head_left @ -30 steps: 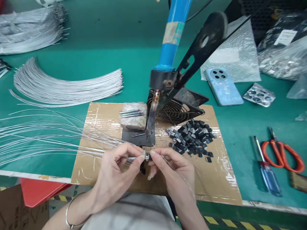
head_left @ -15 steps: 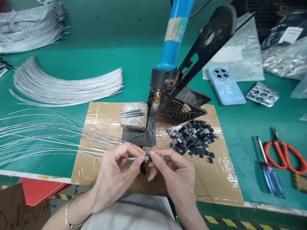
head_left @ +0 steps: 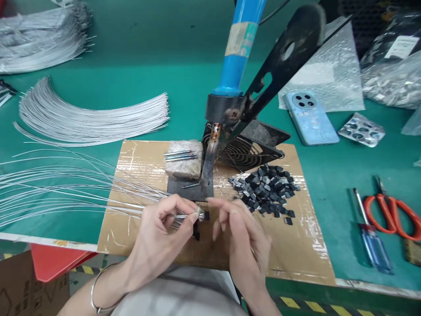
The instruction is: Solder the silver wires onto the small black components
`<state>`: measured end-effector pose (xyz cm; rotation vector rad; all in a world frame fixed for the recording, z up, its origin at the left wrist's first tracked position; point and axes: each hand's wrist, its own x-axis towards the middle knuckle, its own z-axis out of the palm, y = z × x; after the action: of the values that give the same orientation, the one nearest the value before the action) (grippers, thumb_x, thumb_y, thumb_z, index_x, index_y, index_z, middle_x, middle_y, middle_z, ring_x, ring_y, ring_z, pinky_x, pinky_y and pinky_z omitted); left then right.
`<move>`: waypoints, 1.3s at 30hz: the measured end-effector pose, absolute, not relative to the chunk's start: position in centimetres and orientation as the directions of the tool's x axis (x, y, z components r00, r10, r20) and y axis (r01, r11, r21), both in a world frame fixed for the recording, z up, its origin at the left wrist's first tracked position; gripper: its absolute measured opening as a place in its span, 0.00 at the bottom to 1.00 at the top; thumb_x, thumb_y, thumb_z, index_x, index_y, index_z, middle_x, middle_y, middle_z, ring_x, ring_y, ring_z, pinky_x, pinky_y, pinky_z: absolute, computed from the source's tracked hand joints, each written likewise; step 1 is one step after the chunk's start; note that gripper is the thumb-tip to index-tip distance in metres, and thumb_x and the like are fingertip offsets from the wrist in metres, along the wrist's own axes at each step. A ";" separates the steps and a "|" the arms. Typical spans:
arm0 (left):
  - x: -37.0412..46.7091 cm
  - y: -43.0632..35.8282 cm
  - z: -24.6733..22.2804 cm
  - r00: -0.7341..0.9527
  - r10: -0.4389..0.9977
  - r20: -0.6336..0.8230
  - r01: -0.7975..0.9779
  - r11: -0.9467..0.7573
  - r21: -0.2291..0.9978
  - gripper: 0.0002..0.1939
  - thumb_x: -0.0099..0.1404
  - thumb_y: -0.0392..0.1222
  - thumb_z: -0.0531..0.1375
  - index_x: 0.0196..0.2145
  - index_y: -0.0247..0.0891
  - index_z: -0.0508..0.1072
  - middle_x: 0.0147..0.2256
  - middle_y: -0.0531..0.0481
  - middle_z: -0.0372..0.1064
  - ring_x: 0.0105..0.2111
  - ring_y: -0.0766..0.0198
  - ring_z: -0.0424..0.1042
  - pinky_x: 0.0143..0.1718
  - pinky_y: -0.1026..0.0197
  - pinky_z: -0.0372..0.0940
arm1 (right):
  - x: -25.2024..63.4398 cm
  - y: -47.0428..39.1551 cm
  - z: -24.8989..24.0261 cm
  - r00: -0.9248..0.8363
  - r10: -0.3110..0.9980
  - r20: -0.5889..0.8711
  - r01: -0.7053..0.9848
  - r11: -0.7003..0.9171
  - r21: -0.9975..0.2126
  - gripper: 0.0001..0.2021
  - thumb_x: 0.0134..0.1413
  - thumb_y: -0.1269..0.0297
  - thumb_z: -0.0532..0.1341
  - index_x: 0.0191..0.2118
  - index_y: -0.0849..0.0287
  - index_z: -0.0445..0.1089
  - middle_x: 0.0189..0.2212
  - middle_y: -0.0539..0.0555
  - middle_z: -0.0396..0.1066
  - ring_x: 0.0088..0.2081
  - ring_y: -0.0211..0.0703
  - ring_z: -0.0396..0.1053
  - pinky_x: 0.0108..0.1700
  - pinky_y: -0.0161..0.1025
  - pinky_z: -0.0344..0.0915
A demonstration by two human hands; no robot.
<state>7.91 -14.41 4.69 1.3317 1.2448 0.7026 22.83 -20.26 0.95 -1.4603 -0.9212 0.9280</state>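
Now, dead centre of the dial, gripped off the sheet's near edge by the left hand [head_left: 161, 239]: thin white wires [head_left: 151, 189] with a small black end piece [head_left: 206, 215] poking out toward three o'clock. At six, close by, the near rim of a brown cardboard sheet [head_left: 299, 250], on a green table [head_left: 108, 83]. Up at twelve, tight quarters: the metal end of a blue-handled soldering iron [head_left: 229, 74] over a black plate [head_left: 177, 188]. At one, a black fan [head_left: 241, 153] across the sheet's far edge. Between two and three, just beyond the right hand [head_left: 245, 232], a pile of small black pieces [head_left: 268, 188]. Roomier toward four: plain cardboard out to the slanting right edge and, past it at three, a screwdriver [head_left: 376, 250] and orange-handled cutters [head_left: 391, 215].

And the hands! Left, at eight: palm inward, thumb and forefinger pinched narrow on the wires, fanned away toward nine over the sheet's left edge. Right, toward four: apart from the end piece, forefinger stretched between ten and eleven, other fingers loosely curled. Anything thin gripped in there? Impossible to tell.
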 end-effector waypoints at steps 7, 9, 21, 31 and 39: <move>8.4 -13.9 4.6 0.245 0.937 -0.248 0.306 0.167 0.937 0.07 0.65 0.36 0.63 0.28 0.37 0.75 0.33 0.47 0.79 0.31 0.62 0.75 0.30 0.63 0.66 | 23.1 -20.8 2.6 0.418 0.900 -0.125 0.141 -0.200 -0.970 0.13 0.73 0.58 0.53 0.54 0.52 0.69 0.24 0.45 0.69 0.22 0.37 0.63 0.26 0.36 0.61; 8.4 -13.8 4.7 0.241 0.936 -0.257 0.327 0.171 0.930 0.07 0.65 0.36 0.63 0.28 0.37 0.75 0.33 0.47 0.79 0.31 0.62 0.75 0.29 0.63 0.65 | 23.4 -20.8 3.0 0.401 0.911 -0.094 0.227 -0.199 -0.953 0.10 0.72 0.58 0.54 0.41 0.53 0.70 0.23 0.45 0.66 0.23 0.37 0.62 0.27 0.36 0.59; 8.7 -12.6 4.6 0.233 0.944 -0.233 0.336 0.146 0.930 0.06 0.64 0.36 0.63 0.28 0.37 0.75 0.33 0.48 0.79 0.31 0.63 0.75 0.30 0.63 0.64 | 23.6 -19.9 2.2 0.333 0.942 0.042 0.157 -0.011 -0.988 0.11 0.66 0.71 0.61 0.31 0.53 0.64 0.49 0.53 0.79 0.54 0.47 0.76 0.55 0.45 0.70; 9.2 -11.6 4.8 0.177 0.964 -0.197 0.273 0.145 0.951 0.05 0.61 0.32 0.63 0.27 0.36 0.75 0.31 0.51 0.78 0.28 0.68 0.72 0.28 0.67 0.62 | 23.5 -18.8 2.2 0.382 0.921 -0.075 -0.052 -0.059 -0.997 0.13 0.63 0.71 0.64 0.27 0.54 0.67 0.46 0.52 0.83 0.51 0.43 0.80 0.55 0.40 0.76; 9.7 -11.1 5.5 0.168 0.970 -0.176 0.262 0.129 0.957 0.06 0.61 0.31 0.62 0.27 0.36 0.75 0.31 0.50 0.79 0.30 0.65 0.76 0.30 0.67 0.66 | 23.5 -18.1 2.4 0.379 0.923 -0.070 -0.108 -0.031 -0.994 0.13 0.63 0.72 0.64 0.27 0.54 0.68 0.46 0.51 0.83 0.51 0.41 0.80 0.55 0.36 0.76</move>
<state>9.75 -11.09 5.54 1.3540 1.3120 0.8246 23.53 -18.11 2.42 -1.3335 -0.8215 0.9978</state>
